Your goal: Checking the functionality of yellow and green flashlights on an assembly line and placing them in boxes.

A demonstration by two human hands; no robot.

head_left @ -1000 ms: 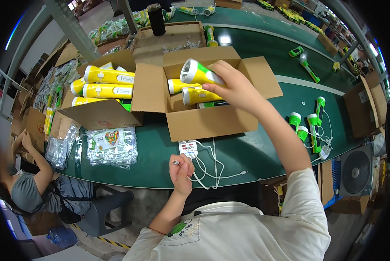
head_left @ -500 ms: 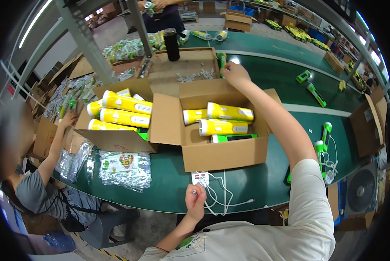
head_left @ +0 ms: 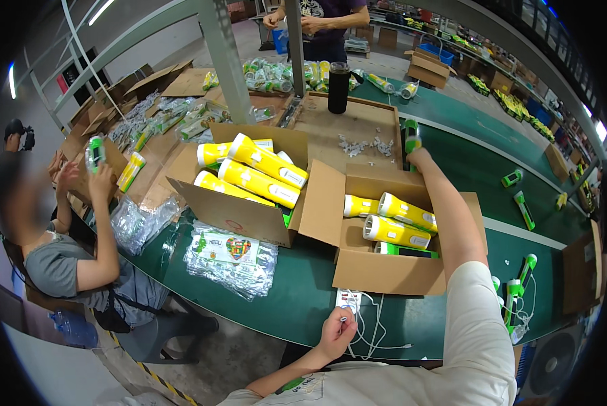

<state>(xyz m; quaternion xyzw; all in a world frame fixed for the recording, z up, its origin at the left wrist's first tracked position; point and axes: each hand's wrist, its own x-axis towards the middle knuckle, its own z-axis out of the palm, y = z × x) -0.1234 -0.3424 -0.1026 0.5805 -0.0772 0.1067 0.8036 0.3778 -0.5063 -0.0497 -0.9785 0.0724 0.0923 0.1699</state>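
My left hand [head_left: 337, 333] is closed near the table's front edge; a small cable plug [head_left: 344, 319] pokes out between thumb and finger. Beside it are a white charging block [head_left: 348, 300] and loose white cables. My right arm stretches across an open carton [head_left: 388, 272] holding several yellow-and-white flashlights [head_left: 396, 232]. Beyond that carton, my right hand [head_left: 420, 160] has its fingers on the near end of a green flashlight [head_left: 412, 134], by the wooden tray's right edge; the fingertips are partly hidden.
A second carton [head_left: 232, 218] of yellow flashlights stands to the left, behind stacked plastic bags [head_left: 232, 260]. A black tumbler [head_left: 338, 88] stands on the wooden tray [head_left: 317, 128]. Green flashlights [head_left: 513, 292] with cables lie right. A co-worker [head_left: 66, 260] sits left, holding a flashlight.
The view has swung, so the table appears shifted right. My right hand has closed on the green flashlight, which now tilts. The co-worker at left has raised a flashlight. My left hand keeps its grip.
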